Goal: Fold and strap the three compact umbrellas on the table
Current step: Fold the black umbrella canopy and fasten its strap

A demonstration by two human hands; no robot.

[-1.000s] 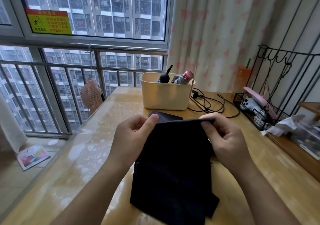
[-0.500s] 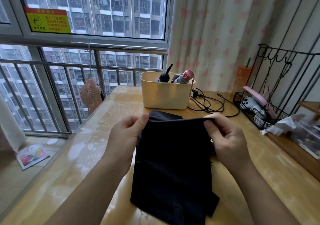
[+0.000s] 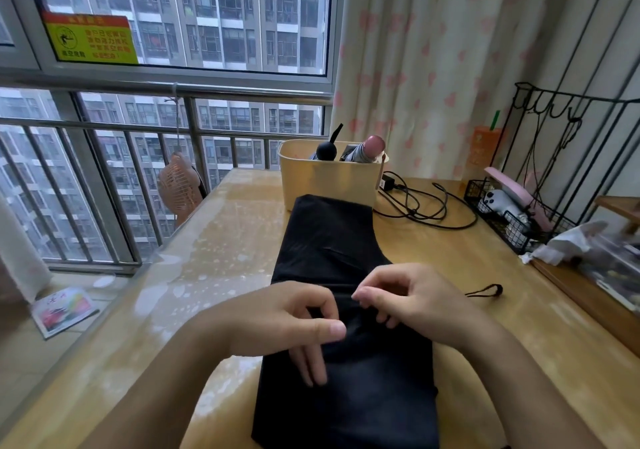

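Note:
A black umbrella (image 3: 332, 240) lies flattened on the wooden table (image 3: 485, 275), its dark canopy stretching from the cream bin toward me. Both hands meet over its middle. My left hand (image 3: 294, 320) curls thumb and forefinger at a fold while its other fingers press on the cloth. My right hand (image 3: 408, 299) pinches the same fold from the right. A thin black strap loop (image 3: 485, 291) rests on the table to the right. In the cream bin (image 3: 325, 182) stand a black-handled umbrella (image 3: 325, 150) and a pink-capped umbrella (image 3: 372, 147).
Black cables (image 3: 426, 206) lie coiled right of the bin. A black wire basket (image 3: 512, 220) with small items stands at the right edge, with crumpled white tissue (image 3: 568, 240) in front of it. A window with railing runs along the left.
The canopy, held up by its top edge before, now lies flat on the table. Both hands have dropped toward me and come together over its middle.

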